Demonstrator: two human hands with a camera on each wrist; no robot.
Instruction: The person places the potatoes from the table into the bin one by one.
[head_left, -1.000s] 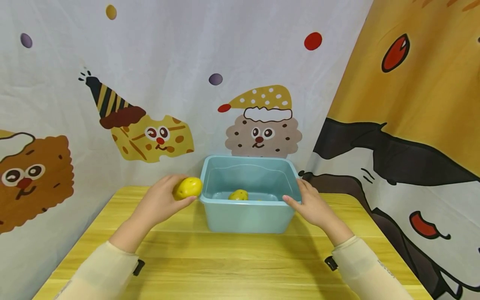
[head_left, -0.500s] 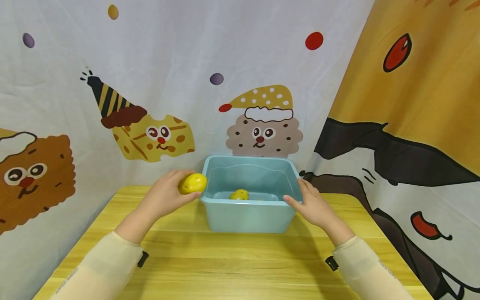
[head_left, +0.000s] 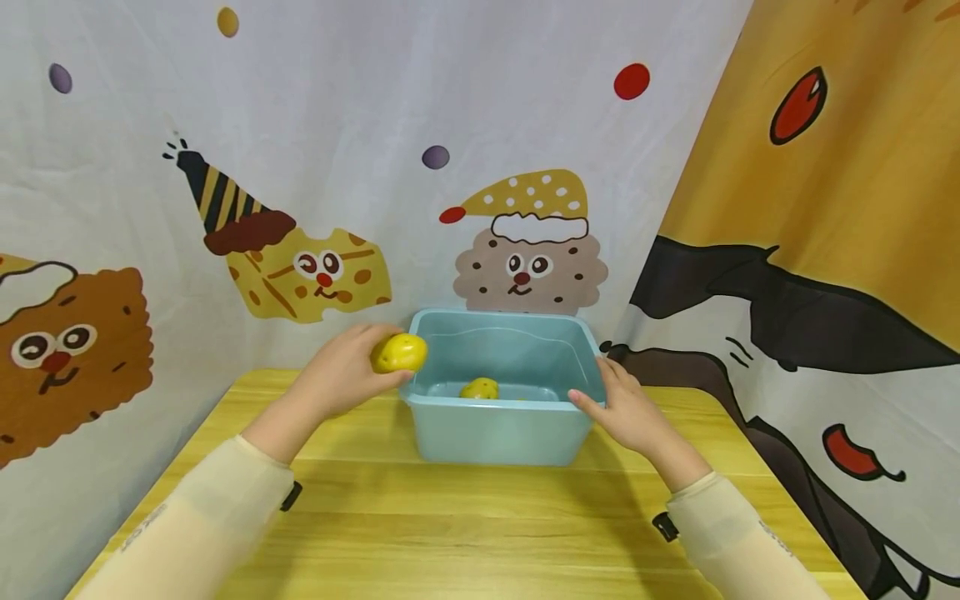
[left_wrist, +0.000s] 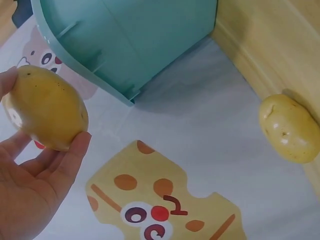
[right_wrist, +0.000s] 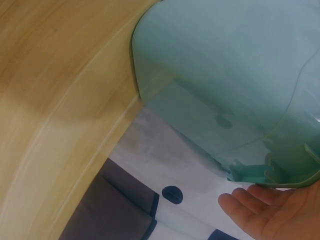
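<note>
A smooth yellow potato [head_left: 402,353] is held between the thumb and fingers of my left hand [head_left: 343,373], just above the left rim of a light blue plastic bin [head_left: 495,433]. The left wrist view shows the same potato [left_wrist: 47,107] gripped at its ends. Another potato [head_left: 479,388] lies inside the bin, partly hidden by the front wall. At the bin's right front corner, my right hand [head_left: 626,412] rests with its thumb over the rim and its fingers along the outside. Those fingers are stretched out beneath the rim in the right wrist view.
One more potato [left_wrist: 289,129] lies on the wooden table [head_left: 465,533], seen in the left wrist view and hidden behind the left hand from the head. A printed cartoon curtain [head_left: 337,100] hangs right behind the table.
My left hand has moved right and up with the potato, from beside the bin's left rim to just over it. The right hand and the bin stay in place.
</note>
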